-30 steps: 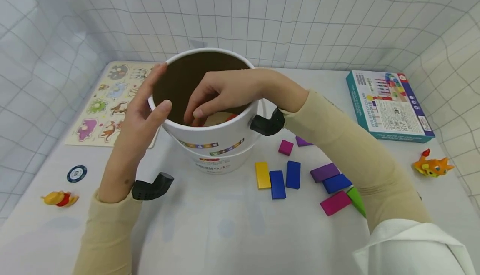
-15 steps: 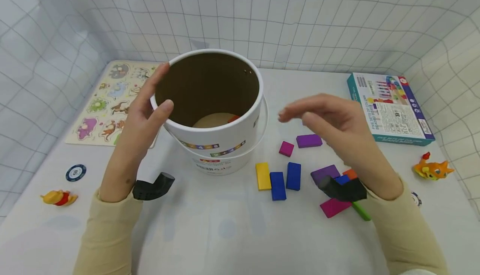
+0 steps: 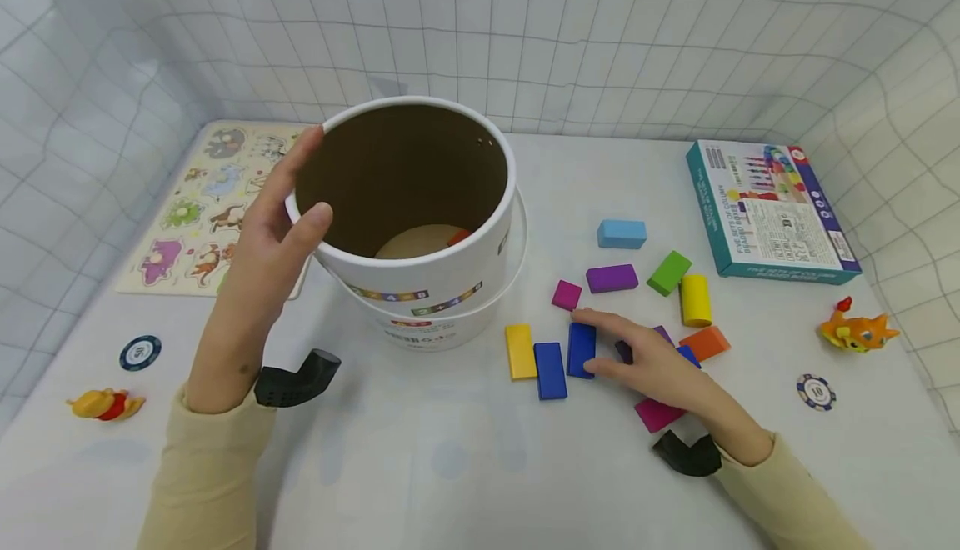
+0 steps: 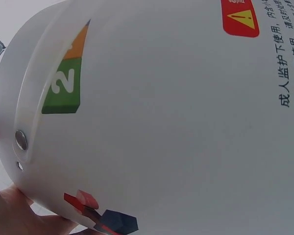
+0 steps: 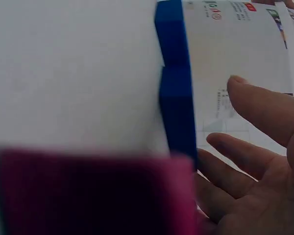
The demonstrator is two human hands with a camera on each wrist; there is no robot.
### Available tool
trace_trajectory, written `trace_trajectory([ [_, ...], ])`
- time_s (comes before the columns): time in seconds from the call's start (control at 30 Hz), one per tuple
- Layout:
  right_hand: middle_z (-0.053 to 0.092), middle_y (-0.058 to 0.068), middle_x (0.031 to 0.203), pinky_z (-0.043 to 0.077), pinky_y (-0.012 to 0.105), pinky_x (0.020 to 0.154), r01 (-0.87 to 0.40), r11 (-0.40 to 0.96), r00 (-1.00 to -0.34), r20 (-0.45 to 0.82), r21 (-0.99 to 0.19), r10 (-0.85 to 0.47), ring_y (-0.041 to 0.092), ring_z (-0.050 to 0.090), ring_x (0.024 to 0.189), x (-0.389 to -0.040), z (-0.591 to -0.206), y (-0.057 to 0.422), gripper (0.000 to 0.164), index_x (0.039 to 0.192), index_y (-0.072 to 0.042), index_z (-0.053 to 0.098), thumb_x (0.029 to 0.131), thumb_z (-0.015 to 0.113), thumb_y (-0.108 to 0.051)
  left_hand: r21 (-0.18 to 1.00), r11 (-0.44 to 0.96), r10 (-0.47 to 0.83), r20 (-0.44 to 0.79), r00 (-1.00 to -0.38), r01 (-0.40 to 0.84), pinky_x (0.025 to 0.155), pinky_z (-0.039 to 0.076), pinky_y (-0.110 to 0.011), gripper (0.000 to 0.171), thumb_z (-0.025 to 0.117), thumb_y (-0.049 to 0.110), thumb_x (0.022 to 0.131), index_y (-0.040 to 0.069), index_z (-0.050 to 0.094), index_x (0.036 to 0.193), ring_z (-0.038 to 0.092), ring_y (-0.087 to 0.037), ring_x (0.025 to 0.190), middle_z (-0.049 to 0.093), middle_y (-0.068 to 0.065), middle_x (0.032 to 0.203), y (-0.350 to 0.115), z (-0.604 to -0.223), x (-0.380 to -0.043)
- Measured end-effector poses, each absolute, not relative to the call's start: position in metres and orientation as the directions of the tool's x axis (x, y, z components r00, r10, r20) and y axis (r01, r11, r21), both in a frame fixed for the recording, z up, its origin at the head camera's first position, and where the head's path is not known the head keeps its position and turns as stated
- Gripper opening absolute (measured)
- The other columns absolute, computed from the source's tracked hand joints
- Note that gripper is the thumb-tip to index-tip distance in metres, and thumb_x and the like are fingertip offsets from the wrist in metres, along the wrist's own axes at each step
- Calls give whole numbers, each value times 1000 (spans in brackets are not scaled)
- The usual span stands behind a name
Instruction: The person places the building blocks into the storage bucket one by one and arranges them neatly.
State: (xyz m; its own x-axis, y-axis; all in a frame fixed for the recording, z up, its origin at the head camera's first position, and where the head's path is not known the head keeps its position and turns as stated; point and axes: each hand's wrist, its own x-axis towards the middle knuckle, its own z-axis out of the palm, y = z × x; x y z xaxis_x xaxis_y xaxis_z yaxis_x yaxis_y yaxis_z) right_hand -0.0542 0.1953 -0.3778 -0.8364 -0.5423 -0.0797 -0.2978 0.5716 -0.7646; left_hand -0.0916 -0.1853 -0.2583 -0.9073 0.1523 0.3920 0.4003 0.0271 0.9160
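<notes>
A tall white bucket (image 3: 416,283) with a dark inside stands left of the middle. My left hand (image 3: 258,258) holds its rim on the left side, with thumb and index finger over the edge. In the left wrist view, the bucket's outer wall (image 4: 161,122) fills most of the picture. My right hand (image 3: 645,358) is low over the blocks, its thumb and index finger spread around the ends of a blue block (image 3: 581,350). A second blue block (image 3: 551,371) and a yellow block (image 3: 520,352) lie just left. Inside the bucket, part of a red piece (image 3: 457,237) shows.
Light blue (image 3: 621,233), purple (image 3: 611,277), green and orange blocks and a yellow cylinder (image 3: 696,300) lie nearby. A boxed set (image 3: 780,217) and an orange toy figure (image 3: 858,332) are right. An animal puzzle board (image 3: 180,217), a chip (image 3: 140,353) and a bear figure (image 3: 105,404) are left.
My right hand has come out of the bucket, swung right and lowered to the blue block. My left hand has stayed on the rim.
</notes>
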Motion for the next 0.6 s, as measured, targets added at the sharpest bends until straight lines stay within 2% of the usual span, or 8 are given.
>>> trace_trajectory([
  [0.13, 31, 7, 141, 13, 50, 104, -367, 642, -820, -92, -673, -566, 25, 24, 131, -55, -384, 188, 71, 138, -15, 32, 77, 67, -30, 915, 45, 150, 389, -909, 400, 107, 11, -45, 59, 49, 10, 83, 14, 31, 139, 11, -15, 133, 19, -1, 146, -186, -257, -91],
  [0.23, 31, 9, 141, 12, 50, 105, -375, 666, -828, -89, -645, -553, 25, 24, 131, -54, -385, 186, 73, 138, -13, 32, 76, 68, -29, 912, 63, 148, 393, -908, 405, 107, 11, -45, 59, 49, 11, 83, 15, 31, 139, 10, -15, 133, 19, -1, 146, -185, -257, -92],
  [0.43, 32, 9, 141, 16, 52, 103, -367, 654, -837, -72, -661, -542, 27, 26, 129, -53, -387, 185, 67, 133, -17, 38, 74, 70, -27, 918, 30, 155, 386, -909, 395, 106, 17, -45, 59, 49, 10, 83, 14, 31, 139, 12, -17, 133, 18, -1, 146, -186, -258, -91],
  [0.6, 37, 7, 137, 28, 49, 99, -370, 642, -842, -49, -672, -537, 26, 33, 125, -51, -386, 184, 66, 132, -21, 39, 74, 71, -25, 919, 39, 156, 382, -911, 392, 105, 19, -45, 59, 49, 10, 83, 15, 30, 139, 12, -17, 133, 18, 0, 146, -186, -258, -90],
])
